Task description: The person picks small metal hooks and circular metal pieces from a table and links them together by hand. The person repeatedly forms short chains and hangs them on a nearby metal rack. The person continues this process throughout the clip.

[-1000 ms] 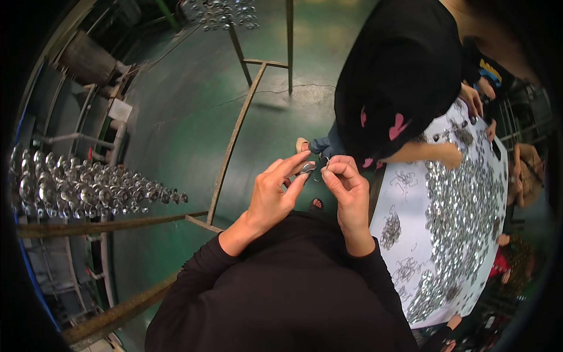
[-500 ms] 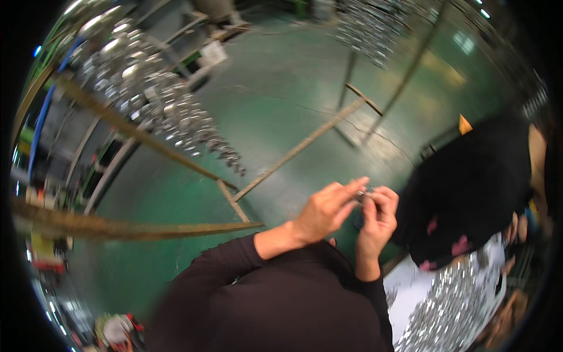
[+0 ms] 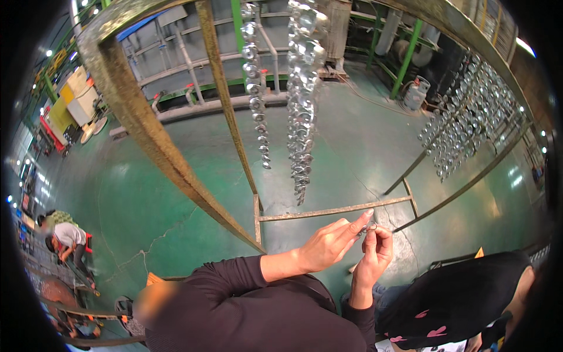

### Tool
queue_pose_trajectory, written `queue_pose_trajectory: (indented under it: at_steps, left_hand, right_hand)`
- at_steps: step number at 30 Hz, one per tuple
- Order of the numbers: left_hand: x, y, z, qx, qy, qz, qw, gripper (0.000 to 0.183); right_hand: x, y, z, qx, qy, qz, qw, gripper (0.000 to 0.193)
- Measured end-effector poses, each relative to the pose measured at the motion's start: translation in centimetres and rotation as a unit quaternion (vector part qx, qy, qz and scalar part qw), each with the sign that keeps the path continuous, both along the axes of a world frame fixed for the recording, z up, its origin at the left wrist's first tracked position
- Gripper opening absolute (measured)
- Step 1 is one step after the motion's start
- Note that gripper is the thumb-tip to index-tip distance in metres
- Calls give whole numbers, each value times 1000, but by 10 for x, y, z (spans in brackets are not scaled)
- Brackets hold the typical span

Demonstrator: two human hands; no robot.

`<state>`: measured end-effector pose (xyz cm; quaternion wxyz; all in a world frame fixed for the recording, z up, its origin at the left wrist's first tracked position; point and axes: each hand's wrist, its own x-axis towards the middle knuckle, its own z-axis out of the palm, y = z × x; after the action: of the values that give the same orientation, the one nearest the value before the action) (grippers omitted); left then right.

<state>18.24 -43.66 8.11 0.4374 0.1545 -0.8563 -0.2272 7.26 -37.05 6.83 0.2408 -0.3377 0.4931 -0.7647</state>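
Note:
In front of my chest, my left hand (image 3: 329, 245) and my right hand (image 3: 375, 253) meet at the fingertips. Between them they pinch a small shiny metal piece (image 3: 368, 227) with curved, ring-like edges; fingers cover much of it. My left fingers lie fairly straight, pressed together against the thumb, while the right thumb and curled fingers grip the other side. Beyond the hands, strings of shiny round metal parts (image 3: 302, 111) hang down inside a metal frame rack (image 3: 334, 212).
A slimmer string of parts (image 3: 253, 76) hangs to the left, and a dense cluster (image 3: 472, 114) at the right. The rack's post (image 3: 170, 164) slants along my left. Close at my right is a person in black (image 3: 463, 299). A gas cylinder (image 3: 415, 94) stands farther back.
My view has swung so the hanging strings are now straight ahead, and the table of metal parts at lower right is mostly out of sight. Both hands stay together on the small piece.

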Motion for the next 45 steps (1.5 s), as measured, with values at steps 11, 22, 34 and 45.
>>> queue_pose_trajectory:
  at_steps: [11, 22, 34, 45]
  left_hand:
    - [51, -27, 50, -63, 154, 93, 982, 70]
    - [85, -46, 43, -41, 150, 157, 975, 60]
    - [99, -53, 42, 3, 133, 199, 971, 50]
    - [92, -52, 39, 9, 124, 72, 990, 38]
  right_hand:
    - [-10, -90, 133, -107, 110, 150, 977, 8]
    - [-3, -183, 240, -269, 17, 327, 906, 13]
    - [12, -222, 270, -371, -33, 386, 844, 32]
    - [0, -234, 253, -325, 154, 191, 913, 14]
